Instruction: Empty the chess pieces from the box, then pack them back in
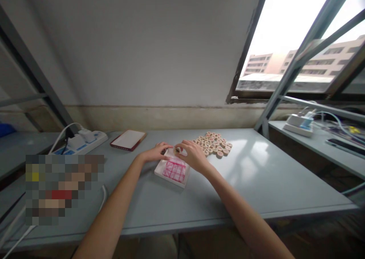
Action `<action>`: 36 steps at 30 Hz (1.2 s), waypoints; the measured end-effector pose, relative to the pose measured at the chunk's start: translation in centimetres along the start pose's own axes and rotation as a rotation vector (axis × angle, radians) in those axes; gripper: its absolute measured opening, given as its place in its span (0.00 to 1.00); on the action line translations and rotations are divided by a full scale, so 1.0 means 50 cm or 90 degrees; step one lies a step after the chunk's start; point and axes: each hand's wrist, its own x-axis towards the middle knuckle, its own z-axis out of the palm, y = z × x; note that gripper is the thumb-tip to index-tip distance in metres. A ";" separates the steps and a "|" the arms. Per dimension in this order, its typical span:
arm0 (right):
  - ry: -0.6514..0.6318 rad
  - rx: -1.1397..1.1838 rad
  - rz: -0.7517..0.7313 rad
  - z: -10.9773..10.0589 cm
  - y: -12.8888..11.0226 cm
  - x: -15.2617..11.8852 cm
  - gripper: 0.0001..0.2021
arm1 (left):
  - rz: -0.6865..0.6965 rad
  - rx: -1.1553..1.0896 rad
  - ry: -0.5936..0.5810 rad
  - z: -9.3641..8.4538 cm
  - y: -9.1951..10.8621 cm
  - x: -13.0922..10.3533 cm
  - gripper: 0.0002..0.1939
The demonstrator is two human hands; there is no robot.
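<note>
A shallow white box (177, 182) lies on the grey desk in front of me, with a pink grid over its near part. Between the fingertips of my right hand (193, 154) is a round wooden chess piece (176, 151), held over the box's far part. My left hand (156, 152) rests at the far left corner of the box, thumb and fingers apart; its farther fingers are partly hidden. Just beyond my right hand, several round wooden chess pieces (215, 142) with marked faces lie in a loose cluster.
A flat white lid-like tray with a reddish-brown edge (129, 140) lies at the back left. Beside it sits a white power strip (85, 142) with plugs and cables. Metal frame posts stand at both desk ends. A second power strip (299, 124) is on the right-hand desk.
</note>
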 end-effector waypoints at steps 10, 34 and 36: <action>-0.138 -0.113 0.066 0.049 -0.026 -0.012 0.13 | -0.027 -0.127 -0.049 0.005 0.028 0.002 0.21; -0.165 -0.226 0.249 -0.029 0.133 -0.032 0.10 | -0.006 -0.046 -0.005 0.027 0.038 0.008 0.22; -0.173 -0.226 0.247 -0.024 0.135 -0.033 0.10 | -0.007 -0.051 0.001 0.028 0.033 0.010 0.21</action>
